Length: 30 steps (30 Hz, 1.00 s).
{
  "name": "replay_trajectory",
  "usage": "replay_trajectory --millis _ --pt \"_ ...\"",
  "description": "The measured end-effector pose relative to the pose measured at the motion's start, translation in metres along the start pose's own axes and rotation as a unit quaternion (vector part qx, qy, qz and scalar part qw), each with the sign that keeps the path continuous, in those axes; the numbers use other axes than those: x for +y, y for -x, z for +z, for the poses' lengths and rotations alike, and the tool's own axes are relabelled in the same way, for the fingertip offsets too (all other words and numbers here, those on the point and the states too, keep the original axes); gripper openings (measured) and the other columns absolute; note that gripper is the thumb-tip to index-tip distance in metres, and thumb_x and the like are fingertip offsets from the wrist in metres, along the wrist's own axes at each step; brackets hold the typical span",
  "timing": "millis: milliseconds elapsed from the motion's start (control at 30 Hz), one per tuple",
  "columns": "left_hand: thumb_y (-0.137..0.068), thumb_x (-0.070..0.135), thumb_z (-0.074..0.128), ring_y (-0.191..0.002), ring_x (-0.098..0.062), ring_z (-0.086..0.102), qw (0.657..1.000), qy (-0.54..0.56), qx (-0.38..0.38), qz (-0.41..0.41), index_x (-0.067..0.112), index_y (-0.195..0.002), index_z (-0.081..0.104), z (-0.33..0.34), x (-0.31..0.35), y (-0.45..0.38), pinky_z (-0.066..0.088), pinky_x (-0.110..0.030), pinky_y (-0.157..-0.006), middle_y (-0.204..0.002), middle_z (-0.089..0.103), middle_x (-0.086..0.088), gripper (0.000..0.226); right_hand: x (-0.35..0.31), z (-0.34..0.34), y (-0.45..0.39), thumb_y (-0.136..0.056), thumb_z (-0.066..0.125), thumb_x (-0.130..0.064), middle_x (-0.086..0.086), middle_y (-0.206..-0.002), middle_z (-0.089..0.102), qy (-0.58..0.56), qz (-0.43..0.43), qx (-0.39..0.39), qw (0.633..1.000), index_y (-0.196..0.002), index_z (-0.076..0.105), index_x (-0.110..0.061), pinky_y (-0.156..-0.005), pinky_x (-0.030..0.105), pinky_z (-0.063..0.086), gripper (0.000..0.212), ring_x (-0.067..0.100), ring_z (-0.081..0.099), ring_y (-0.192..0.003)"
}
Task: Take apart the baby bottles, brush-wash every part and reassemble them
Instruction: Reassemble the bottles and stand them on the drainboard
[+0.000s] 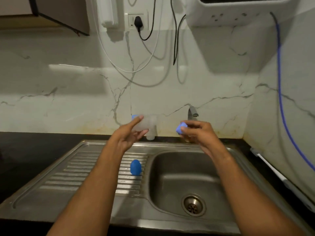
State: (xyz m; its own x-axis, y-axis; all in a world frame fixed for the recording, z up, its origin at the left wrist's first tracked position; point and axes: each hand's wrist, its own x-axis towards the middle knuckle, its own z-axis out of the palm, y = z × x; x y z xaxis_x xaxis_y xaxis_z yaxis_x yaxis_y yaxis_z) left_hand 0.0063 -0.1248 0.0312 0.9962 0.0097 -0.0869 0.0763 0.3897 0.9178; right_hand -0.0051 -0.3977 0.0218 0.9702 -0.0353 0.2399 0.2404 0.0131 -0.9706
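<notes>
Left hand (131, 133) cradles a clear bottle body (144, 124) on curled fingers, raised above the sink's (105, 208) back edge. Right hand (196, 132) pinches a blue collar (180, 128) (blurred) near the tap (192, 113). A blue cap (135, 167) stands on the drainboard's right edge, beside the basin.

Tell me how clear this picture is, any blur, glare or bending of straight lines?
Head view: motion blur smears the clear bottle in the left hand and the blue cap in the right hand; the sink and the blue dome cap on the drainboard look sharper; wide-angle bending curves the counter edge; soft glare streaks the marble wall; lighting is dim and greenish.
</notes>
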Motion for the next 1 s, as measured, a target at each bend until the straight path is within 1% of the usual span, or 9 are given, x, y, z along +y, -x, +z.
replay_trajectory --millis 33,67,133,200,467,567,667,833,1000 --pt "-0.080 0.019 0.083 -0.105 -0.033 0.069 1.000 -0.022 0.006 -0.001 0.003 -0.116 0.064 0.011 -0.015 -0.003 0.063 -0.037 -0.079 -0.118 0.066 -0.020 0.045 0.002 -0.016 0.000 -0.082 0.078 0.004 0.018 -0.097 0.076 0.005 0.020 0.010 1.000 -0.111 0.073 0.004 -0.069 0.028 0.061 0.030 0.025 0.076 -0.083" --pt "-0.080 0.021 0.084 -0.103 -0.030 0.069 0.987 -0.154 0.033 0.019 0.002 -0.114 0.064 0.019 -0.035 -0.005 0.063 -0.034 -0.076 -0.114 0.067 -0.018 0.043 0.006 -0.028 0.000 -0.081 0.081 0.001 0.016 -0.094 0.077 0.082 0.047 0.020 0.995 -0.106 0.075 0.002 -0.068 0.028 0.061 0.026 0.022 0.076 -0.080" --pt "-0.073 0.026 0.089 -0.100 -0.024 0.066 0.897 -0.422 0.093 0.096 0.006 -0.112 0.062 0.037 -0.076 -0.010 0.060 -0.033 -0.077 -0.110 0.066 -0.010 0.051 0.021 -0.053 0.007 -0.075 0.088 -0.008 0.009 -0.074 0.074 0.382 0.134 0.004 0.914 -0.087 0.078 -0.004 -0.055 0.024 0.057 0.016 0.013 0.072 -0.061" --pt "-0.072 0.029 0.090 -0.098 -0.019 0.060 0.853 -0.500 0.080 0.128 0.012 -0.110 0.057 0.052 -0.100 -0.014 0.055 -0.030 -0.076 -0.109 0.061 -0.005 0.054 0.035 -0.069 0.015 -0.073 0.090 -0.013 0.006 -0.064 0.069 0.505 0.173 -0.003 0.846 -0.077 0.076 -0.007 -0.049 0.024 0.055 0.015 0.012 0.066 -0.053" --pt "-0.068 0.045 0.089 -0.095 -0.016 0.061 0.882 -0.457 0.043 0.107 0.017 -0.102 0.059 0.093 -0.135 -0.030 0.052 -0.026 -0.076 -0.101 0.063 0.000 0.054 0.050 -0.106 0.028 -0.075 0.089 -0.015 0.008 -0.084 0.074 0.445 0.154 0.032 0.881 -0.094 0.078 -0.010 -0.075 0.036 0.064 0.022 0.022 0.073 -0.080" --pt "-0.067 0.036 0.092 -0.097 -0.017 0.061 0.934 -0.353 0.011 0.052 0.018 -0.103 0.058 0.092 -0.141 -0.029 0.054 -0.026 -0.074 -0.105 0.062 -0.002 0.053 0.049 -0.111 0.029 -0.076 0.088 -0.011 0.008 -0.098 0.072 0.396 0.136 0.033 0.907 -0.106 0.074 -0.011 -0.072 0.030 0.063 0.033 0.021 0.071 -0.087" --pt "-0.063 0.024 0.094 -0.103 -0.020 0.060 0.947 -0.320 -0.011 0.022 0.022 -0.107 0.055 0.094 -0.154 -0.025 0.060 -0.031 -0.077 -0.115 0.059 -0.004 0.059 0.042 -0.113 0.031 -0.072 0.089 -0.002 0.010 -0.103 0.069 0.344 0.114 0.052 0.931 -0.109 0.073 -0.005 -0.079 0.038 0.064 0.041 0.020 0.068 -0.091" --pt "-0.071 0.014 0.089 -0.106 -0.017 0.058 0.932 -0.350 -0.052 0.077 0.027 -0.116 0.054 0.099 -0.178 -0.019 0.054 -0.028 -0.080 -0.113 0.060 0.005 0.058 0.024 -0.105 0.027 -0.068 0.092 -0.005 -0.001 -0.102 0.068 0.336 0.043 0.025 0.941 -0.107 0.076 -0.008 -0.071 0.018 0.050 0.042 0.011 0.061 -0.095" --pt "-0.072 0.018 0.089 -0.100 -0.014 0.064 0.919 -0.365 -0.042 0.142 0.022 -0.117 0.064 0.102 -0.196 -0.023 0.051 -0.018 -0.069 -0.111 0.067 0.002 0.051 0.008 -0.085 0.009 -0.067 0.093 -0.012 -0.002 -0.111 0.071 0.398 -0.018 -0.026 0.917 -0.110 0.076 -0.014 -0.083 0.022 0.052 0.046 0.013 0.064 -0.104"
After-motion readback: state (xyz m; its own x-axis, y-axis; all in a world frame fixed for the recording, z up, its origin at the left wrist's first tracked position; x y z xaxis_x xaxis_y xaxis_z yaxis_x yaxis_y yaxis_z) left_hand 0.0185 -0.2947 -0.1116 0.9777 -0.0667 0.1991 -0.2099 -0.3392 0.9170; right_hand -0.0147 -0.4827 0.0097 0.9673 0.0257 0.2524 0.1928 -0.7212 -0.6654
